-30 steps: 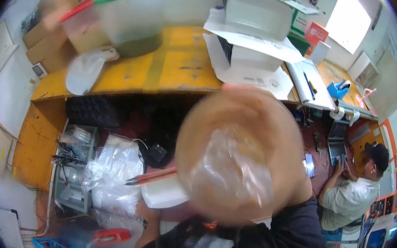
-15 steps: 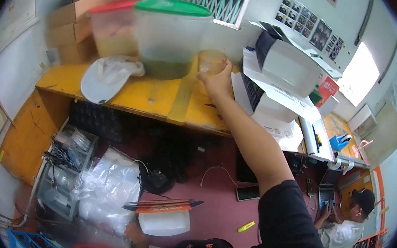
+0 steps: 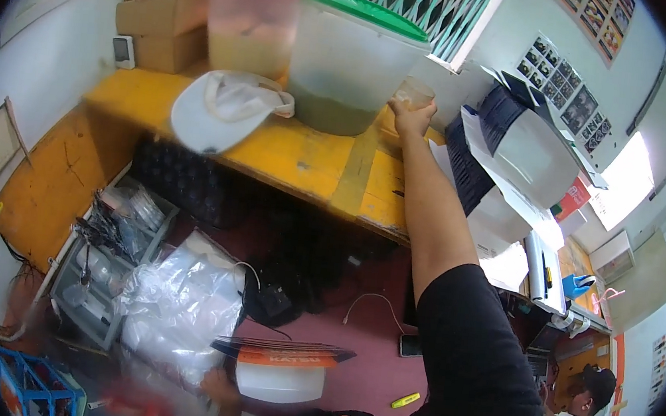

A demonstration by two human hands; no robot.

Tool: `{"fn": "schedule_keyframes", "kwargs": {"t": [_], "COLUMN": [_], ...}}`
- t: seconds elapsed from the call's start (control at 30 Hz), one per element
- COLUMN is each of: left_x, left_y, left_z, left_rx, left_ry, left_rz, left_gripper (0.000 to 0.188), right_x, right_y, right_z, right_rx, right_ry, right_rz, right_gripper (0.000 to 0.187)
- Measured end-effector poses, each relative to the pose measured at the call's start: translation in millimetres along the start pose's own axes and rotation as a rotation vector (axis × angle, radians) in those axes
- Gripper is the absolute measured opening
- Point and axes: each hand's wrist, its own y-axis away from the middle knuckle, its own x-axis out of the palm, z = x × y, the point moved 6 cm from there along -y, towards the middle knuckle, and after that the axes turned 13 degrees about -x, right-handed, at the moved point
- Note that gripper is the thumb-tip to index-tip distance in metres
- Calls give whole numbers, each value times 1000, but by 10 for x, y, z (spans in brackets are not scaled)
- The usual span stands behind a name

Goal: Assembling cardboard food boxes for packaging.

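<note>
My right hand [image 3: 413, 119] reaches far over the yellow table and has its fingers round a small clear plastic tub [image 3: 414, 94]. That tub is beside a large see-through bucket with a green lid [image 3: 355, 66], which has dark greenish contents at its bottom. Low in the view, my left hand [image 3: 219, 387] is by the edge of some clear plastic bags [image 3: 179, 305] and a white box with an orange band [image 3: 280, 382]. Its fingers are small and blurred, so their grip does not show.
A red-lidded bucket [image 3: 250, 31] and a white cap [image 3: 226, 109] sit left on the yellow table [image 3: 306, 157]. White cartons [image 3: 530, 159] crowd its right side. Below are grey drawers [image 3: 91, 305], a blue crate [image 3: 35, 388], a phone [image 3: 411, 345] and a yellow highlighter [image 3: 405, 400]. A person [image 3: 583, 400] sits at right.
The view has shifted, so the table and buckets appear farther right. My right hand still has the small tub. My left hand stays low by the plastic bags.
</note>
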Motion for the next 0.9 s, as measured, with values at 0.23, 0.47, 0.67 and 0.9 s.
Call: {"fn": "schedule_keyframes", "kwargs": {"t": [0.23,0.47,0.67,0.9], "left_x": [198,-416,-307,-440], "left_y": [-21,-34,-15,2], "left_z": [262,-111,-46,-109], "left_rx": [23,69,-41,-30], "left_ry": [52,103,205,221], "left_rz": [-45,-21,6,-69], "left_gripper": [17,24,35,35], "right_x": [-328,-2607,-3067,-3151], "right_y": [1172,1035,-217,-486], "right_z": [1136,2687,1875,1804], "right_rx": [247,-945,-829,-789], "right_ry": [-236,236,854,966], "right_rz": [205,72,304,421], "right_gripper": [90,24,33,22]}}
